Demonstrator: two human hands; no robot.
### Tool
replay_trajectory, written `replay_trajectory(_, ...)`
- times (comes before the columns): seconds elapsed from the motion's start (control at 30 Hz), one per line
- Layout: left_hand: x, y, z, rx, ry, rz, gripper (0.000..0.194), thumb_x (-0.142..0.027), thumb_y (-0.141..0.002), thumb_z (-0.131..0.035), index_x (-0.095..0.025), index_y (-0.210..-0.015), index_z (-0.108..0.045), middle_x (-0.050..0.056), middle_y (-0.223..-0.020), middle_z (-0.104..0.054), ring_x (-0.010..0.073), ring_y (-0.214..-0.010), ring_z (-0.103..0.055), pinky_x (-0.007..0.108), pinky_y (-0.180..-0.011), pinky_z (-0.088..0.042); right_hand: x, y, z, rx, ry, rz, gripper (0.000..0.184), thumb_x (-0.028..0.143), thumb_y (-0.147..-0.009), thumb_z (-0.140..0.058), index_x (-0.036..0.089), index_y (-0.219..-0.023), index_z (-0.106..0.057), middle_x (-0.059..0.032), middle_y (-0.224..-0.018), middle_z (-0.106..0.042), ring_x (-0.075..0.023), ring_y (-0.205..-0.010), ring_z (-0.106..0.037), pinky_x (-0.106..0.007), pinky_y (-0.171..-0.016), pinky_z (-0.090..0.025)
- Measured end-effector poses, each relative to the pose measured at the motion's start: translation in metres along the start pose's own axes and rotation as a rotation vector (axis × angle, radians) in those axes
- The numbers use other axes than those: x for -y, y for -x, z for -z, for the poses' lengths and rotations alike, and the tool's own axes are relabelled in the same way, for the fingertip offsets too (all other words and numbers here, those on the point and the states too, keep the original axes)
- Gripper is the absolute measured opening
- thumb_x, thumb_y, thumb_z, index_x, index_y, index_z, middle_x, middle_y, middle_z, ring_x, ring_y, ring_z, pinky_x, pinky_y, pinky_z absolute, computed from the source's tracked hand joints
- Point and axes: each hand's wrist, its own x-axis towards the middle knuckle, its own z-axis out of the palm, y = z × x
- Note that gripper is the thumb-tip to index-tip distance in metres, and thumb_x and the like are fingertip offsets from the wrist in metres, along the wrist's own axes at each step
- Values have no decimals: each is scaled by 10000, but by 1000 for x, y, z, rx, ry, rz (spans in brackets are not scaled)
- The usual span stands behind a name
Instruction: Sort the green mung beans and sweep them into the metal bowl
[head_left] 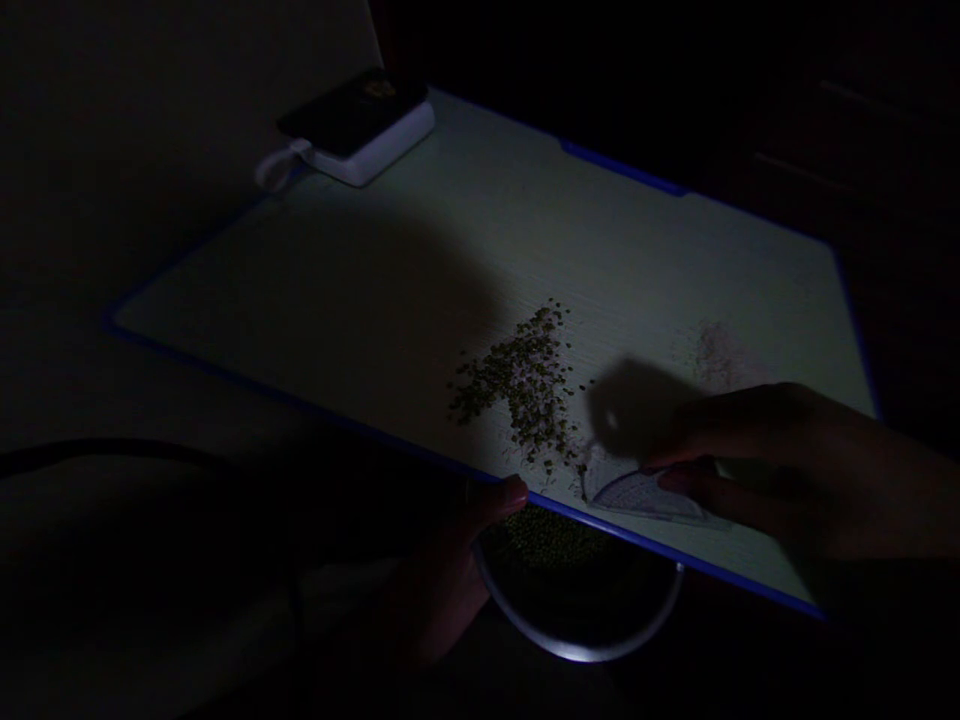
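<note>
The room is very dim, and a single pool of cold, whitish light falls on the pale board, leaving nearly everything around it black. The light seems to come from the near right: the right hand throws a dark shadow up and left across the board, and a broad, soft-edged shadow darkens the board's left half. The left hand is almost a silhouette. A bright glare lines the bowl rim. The seeds look slightly soft, and the dark areas are grainy.
</note>
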Motion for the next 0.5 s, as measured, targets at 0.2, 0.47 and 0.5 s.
replay_trajectory(0.2, 0, -1, 0, -36, -5, -9, 342, -328, -884, -774, -213, -1203, -811, 96, -1235, -837, 369, -1365, -639, 554, -1237, -350, -5, -4, 1, -15, 14, 5, 208, 331, -1035, -605, 236, -1077, -786, -24, -978, -841, -151, -804, -797, -235, -685, -576)
replay_trajectory(0.47, -4, 0, -9, 10, 0, -46, 359, -283, -894, -759, -251, -1250, -791, 66, -1194, -850, 345, -1376, -633, 529, -1251, -329, -2, -3, 2, -77, 35, 10, 183, 315, -1021, -624, 255, -1078, -787, -10, -948, -844, -153, -753, -790, -243, -657, -580)
replay_trajectory(0.5, -3, 0, -7, 5, 2, -39, 355, -284, -891, -764, -243, -1242, -795, 68, -1188, -852, 347, -1368, -639, 528, -1249, -333, -2, -3, 1, -62, 24, 15, 186, 313, -1023, -621, 255, -1084, -787, -11, -963, -844, -149, -771, -792, -239, -673, -581)
